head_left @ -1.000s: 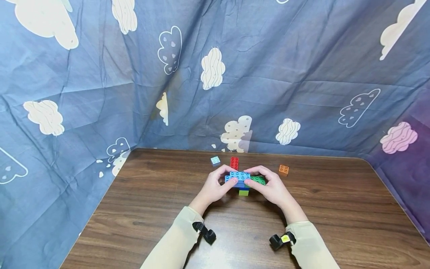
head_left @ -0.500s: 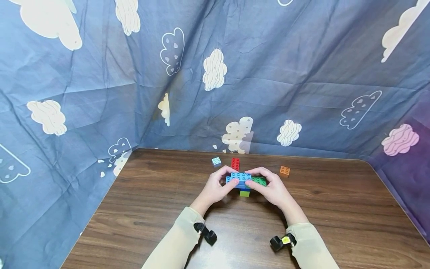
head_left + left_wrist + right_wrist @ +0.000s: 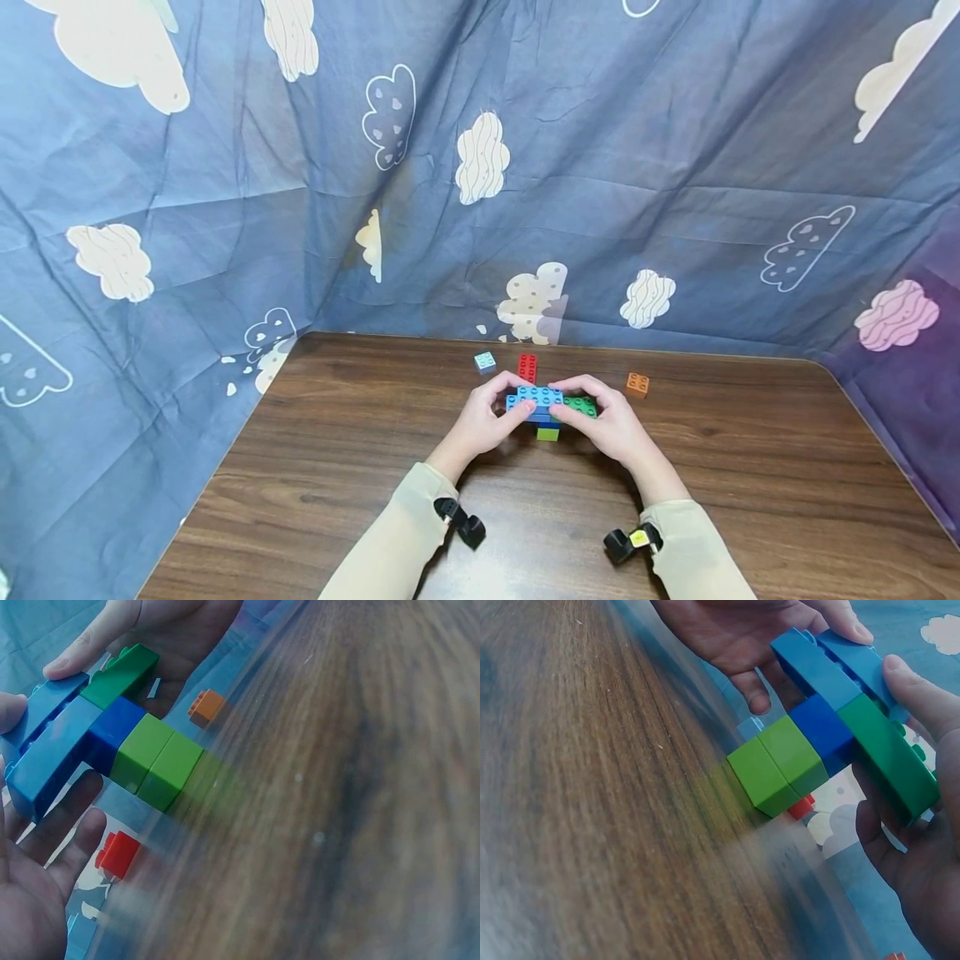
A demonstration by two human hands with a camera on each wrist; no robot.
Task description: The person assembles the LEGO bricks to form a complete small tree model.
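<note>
A tower of toy building bricks stands upright on the table between my hands. At its foot are two lime bricks [image 3: 171, 771], one on the other, with a dark blue brick [image 3: 116, 729] above them. Higher up, a blue brick [image 3: 58, 746] sticks out left and a green brick [image 3: 889, 757] right. Across both lies the top blue brick [image 3: 540, 395]. My left hand [image 3: 480, 421] pinches this top brick at its left part, thumb in front. At its right end my right hand [image 3: 615, 425] pinches it likewise. The far fingertips are partly hidden in the head view.
Behind the tower lies a red brick [image 3: 527, 365], with a small light blue brick [image 3: 484, 362] to its left. An orange brick [image 3: 637, 383] lies farther right. The wooden table [image 3: 315, 467] ends at a blue cloud-print cloth [image 3: 420, 250].
Both hands keep the same grip on the top blue brick. The whole head view has shifted slightly; the bricks hold their places on the table.
</note>
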